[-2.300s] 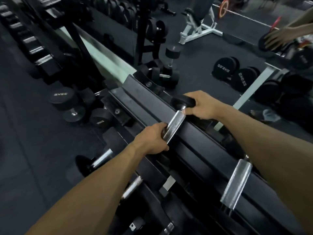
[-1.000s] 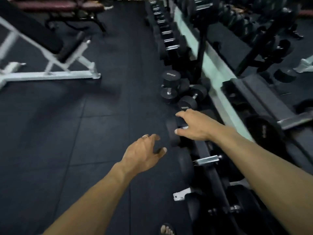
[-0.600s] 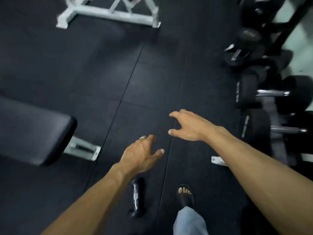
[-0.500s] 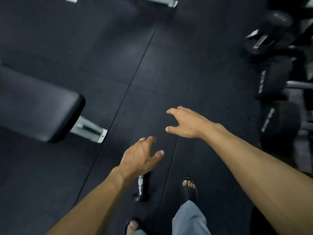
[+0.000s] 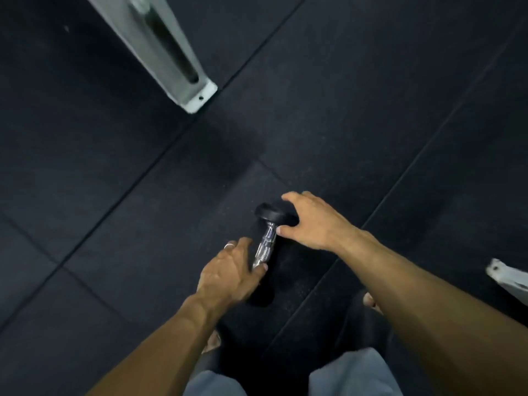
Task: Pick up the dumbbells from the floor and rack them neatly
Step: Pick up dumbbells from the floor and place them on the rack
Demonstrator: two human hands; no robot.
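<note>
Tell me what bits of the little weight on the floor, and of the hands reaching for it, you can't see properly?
All in the head view:
- The dumbbell: its near end is hidden under the left hand.
- Whether the left hand has closed on the handle: its fingers lie behind it.
- Whether the right hand touches the far end: its palm covers that spot.
- The white bench leg: cut off by the top edge.
- The dumbbell's weight marking: none can be made out.

dumbbell (image 5: 265, 241): 1 | hands: 2 (both bare) | white frame feet: 2
</note>
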